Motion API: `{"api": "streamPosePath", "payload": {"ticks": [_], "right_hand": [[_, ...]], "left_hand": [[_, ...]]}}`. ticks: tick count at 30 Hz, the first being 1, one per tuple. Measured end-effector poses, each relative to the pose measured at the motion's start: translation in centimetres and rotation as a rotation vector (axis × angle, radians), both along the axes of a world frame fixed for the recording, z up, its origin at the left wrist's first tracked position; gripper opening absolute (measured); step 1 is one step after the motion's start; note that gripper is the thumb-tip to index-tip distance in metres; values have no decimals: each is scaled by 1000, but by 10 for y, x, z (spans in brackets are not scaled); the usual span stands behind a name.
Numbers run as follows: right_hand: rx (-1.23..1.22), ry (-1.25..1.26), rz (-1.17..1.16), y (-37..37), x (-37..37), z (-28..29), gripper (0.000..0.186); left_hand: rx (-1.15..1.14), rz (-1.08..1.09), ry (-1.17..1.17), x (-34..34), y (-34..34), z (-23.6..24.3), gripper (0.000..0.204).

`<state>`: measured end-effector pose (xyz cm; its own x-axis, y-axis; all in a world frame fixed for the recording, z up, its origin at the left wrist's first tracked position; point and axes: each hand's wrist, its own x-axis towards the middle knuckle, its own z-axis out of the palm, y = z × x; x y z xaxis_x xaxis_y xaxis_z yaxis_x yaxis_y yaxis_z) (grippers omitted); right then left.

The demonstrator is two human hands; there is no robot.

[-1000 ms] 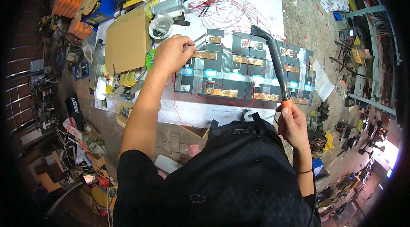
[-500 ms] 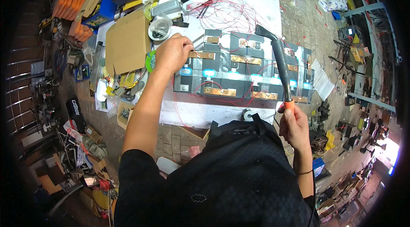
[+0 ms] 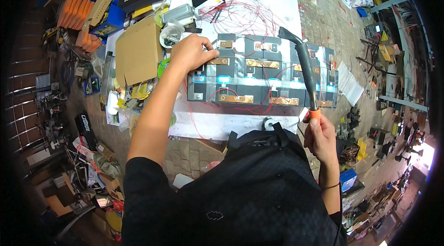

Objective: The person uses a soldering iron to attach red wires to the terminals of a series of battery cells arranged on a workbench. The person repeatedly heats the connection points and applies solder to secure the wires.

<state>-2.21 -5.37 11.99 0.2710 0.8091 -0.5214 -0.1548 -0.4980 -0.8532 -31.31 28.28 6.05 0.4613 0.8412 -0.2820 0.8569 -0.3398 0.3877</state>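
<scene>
A block of black battery cells (image 3: 259, 84) lies on the white-topped table, joined by copper strips (image 3: 262, 63) and bound with clear tape. At its upper left corner is my left hand (image 3: 192, 52), thumb and forefinger apart, the thumb by the end of a copper strip (image 3: 218, 62). The undersides of those fingers are hidden. Closed around an orange handle at the block's right front is my right hand (image 3: 320, 137). It holds a long black bent-headed tool (image 3: 306, 68) upright, its shaft crossing in front of the cells.
Thin red wires (image 3: 252, 14) lie in a tangle behind the cells. On the left are a cardboard sheet (image 3: 138, 51), a clear tub of small parts (image 3: 171, 35) and a green tape roll (image 3: 163, 67). A white roll (image 3: 268, 124) sits at the near edge.
My left hand has shifted slightly right along the block's edge, its thumb now stretched out. The right hand and its tool have hardly moved. The view has tilted a little.
</scene>
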Motion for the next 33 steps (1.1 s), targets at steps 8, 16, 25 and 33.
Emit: {"api": "streamPosePath", "payload": {"ticks": [8, 16, 25, 33], "right_hand": [[-1, 13, -5, -7, 3, 2, 36], [14, 29, -60, -14, 10, -5, 35], [52, -18, -98, -13, 16, -1, 38], [98, 27, -152, -18, 22, -4, 36]], "left_hand": [[-187, -187, 41, 3, 29, -15, 34], [-248, -200, 9, 7, 31, -20, 31], [90, -181, 16, 2, 27, -18, 27], [-277, -132, -261, -18, 23, -35, 25]]}}
